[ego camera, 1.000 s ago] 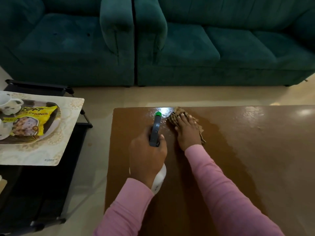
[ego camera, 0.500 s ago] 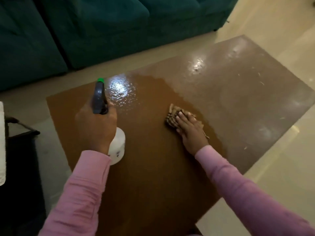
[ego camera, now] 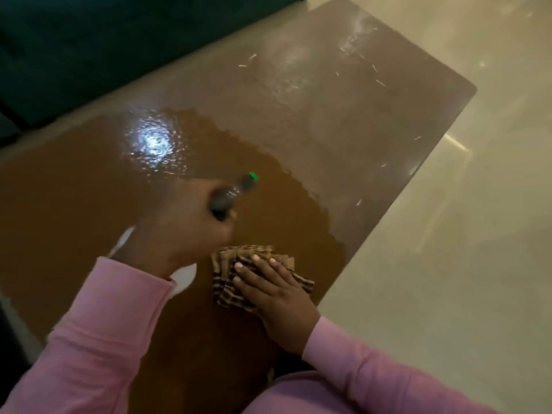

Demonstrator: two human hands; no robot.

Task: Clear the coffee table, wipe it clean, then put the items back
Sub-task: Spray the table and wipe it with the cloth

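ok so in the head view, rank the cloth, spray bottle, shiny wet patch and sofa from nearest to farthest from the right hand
1. Cloth: directly under the right hand, pressed on the table.
2. Spray bottle: just to its left, gripped by the left hand.
3. Shiny wet patch: farther out on the table, toward the sofa side.
4. Sofa: beyond the table's far edge, upper left.

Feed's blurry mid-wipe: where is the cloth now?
Head view, lower centre: cloth on the coffee table under the right hand, just right of the left hand gripping the spray bottle.
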